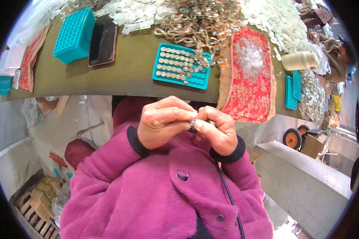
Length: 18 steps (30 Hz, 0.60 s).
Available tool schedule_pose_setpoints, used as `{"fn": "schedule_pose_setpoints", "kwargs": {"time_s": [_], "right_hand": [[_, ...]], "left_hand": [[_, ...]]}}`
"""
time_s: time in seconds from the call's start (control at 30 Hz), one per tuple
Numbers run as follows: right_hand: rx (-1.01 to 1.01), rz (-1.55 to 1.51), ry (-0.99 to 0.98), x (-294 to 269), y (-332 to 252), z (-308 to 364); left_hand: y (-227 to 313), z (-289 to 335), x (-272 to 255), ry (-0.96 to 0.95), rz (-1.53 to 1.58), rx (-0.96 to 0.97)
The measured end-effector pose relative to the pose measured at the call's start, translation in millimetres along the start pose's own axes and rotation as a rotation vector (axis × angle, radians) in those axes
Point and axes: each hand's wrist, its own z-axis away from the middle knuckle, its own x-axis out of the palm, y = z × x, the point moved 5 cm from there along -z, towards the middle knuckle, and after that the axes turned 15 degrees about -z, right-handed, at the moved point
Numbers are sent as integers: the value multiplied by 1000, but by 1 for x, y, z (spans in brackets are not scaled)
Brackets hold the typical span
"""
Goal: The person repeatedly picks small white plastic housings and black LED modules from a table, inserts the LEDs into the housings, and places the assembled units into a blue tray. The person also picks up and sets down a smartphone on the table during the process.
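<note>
Just in front of the table's edge, my left hand (163,121) and my right hand (218,129) meet fingertip to fingertip. Between them is a small shiny metal piece (192,122) with a dark part at its lower side; the fingers cover most of it, so its kind is hidden. Both hands are closed, thumb against fingers. Beyond them on the table lies a teal tray (157,81) with rows of small round silver-and-gold pieces (173,61). A tangled heap of metal chain-like bands (199,24) spills onto its far right corner.
Right of the tray lies a red patterned cloth (249,101) with small clear plastic bits on it. A teal box rack (73,36) and a dark phone (103,42) are at left. White plastic pieces (135,14) are heaped behind; a cream jar (299,61) lies at right.
</note>
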Motion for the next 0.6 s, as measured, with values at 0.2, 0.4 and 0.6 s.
{"fn": "schedule_pose_setpoints", "kwargs": {"time_s": [0.2, 0.4, 0.6], "right_hand": [[70, -37, 13, -8, 3, -9], [42, 42, 45, -15, 4, -13], [93, -154, 14, -19, 4, -14]], "left_hand": [[-13, -4, 1, -31, 86, -74], [-16, -10, 5, -39, 86, -108], [-19, -17, 6, -67, 137, -118]]}}
